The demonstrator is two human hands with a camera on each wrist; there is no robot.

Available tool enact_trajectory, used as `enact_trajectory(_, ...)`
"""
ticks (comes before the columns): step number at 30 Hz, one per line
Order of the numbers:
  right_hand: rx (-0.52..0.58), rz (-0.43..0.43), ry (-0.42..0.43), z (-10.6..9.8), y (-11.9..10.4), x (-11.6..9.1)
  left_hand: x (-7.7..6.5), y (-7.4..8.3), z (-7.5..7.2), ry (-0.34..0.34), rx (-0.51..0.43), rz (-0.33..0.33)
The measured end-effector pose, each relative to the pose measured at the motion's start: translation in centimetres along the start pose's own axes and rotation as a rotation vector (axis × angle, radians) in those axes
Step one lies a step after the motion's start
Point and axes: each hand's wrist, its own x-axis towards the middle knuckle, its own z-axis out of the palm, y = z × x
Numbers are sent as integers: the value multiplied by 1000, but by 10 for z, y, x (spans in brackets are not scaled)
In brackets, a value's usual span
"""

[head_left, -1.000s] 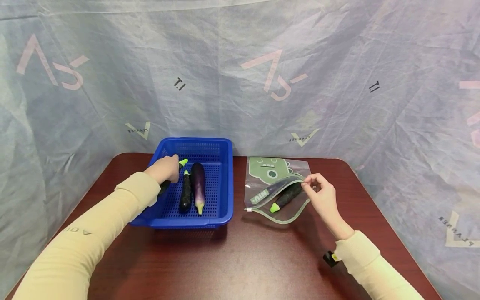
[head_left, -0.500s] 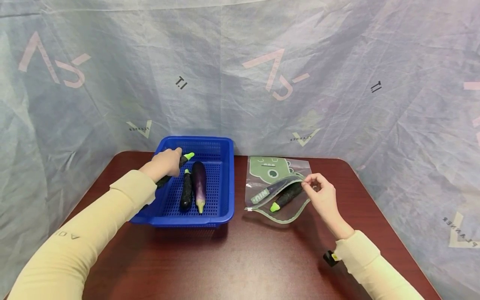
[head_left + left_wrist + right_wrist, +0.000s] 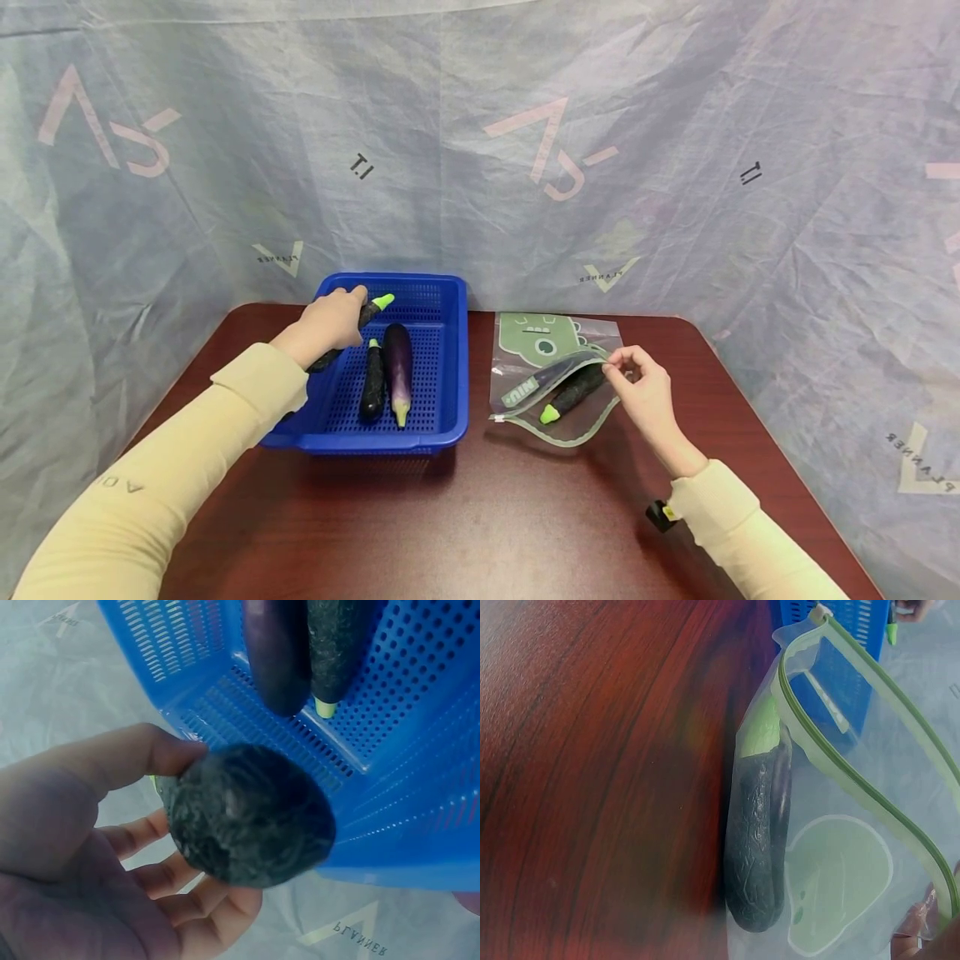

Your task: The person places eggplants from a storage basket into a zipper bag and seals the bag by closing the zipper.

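Hands well apart: L hand [image 3: 326,321] clamped round a dark, wrinkled, green-tipped long veg. [image 3: 251,817], R hand [image 3: 645,387] pinching the edge of a clear, green-printed zip bag [image 3: 525,346], R of ctr. Red-brown wood-grain table [image 3: 480,517] spans lower ctr, head view. Blue perforated plastic basket [image 3: 461,375], L of ctr, holds smooth purple eggplant [image 3: 397,367] + slim dark veg. [image 3: 372,387]. Only L wrist cam shows held veg.'s blunt, rounded end; R wrist cam shows bagged green-stemmed dark veg. [image 3: 754,840] full length, upper end hidden in head view.
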Motion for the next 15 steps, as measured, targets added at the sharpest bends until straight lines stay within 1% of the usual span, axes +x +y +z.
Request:
enact_trajectory(6, -1, 2, 2, 0, 1, 0, -4, 5, -1, 50, 9, 28)
enact_trajectory(11, 0, 4, 1, 1, 1, 0, -5, 14, 0, 89, 20, 13)
enact_trajectory(15, 0, 3, 2, 2, 1, 0, -9, 22, -1, 125, 9, 8)
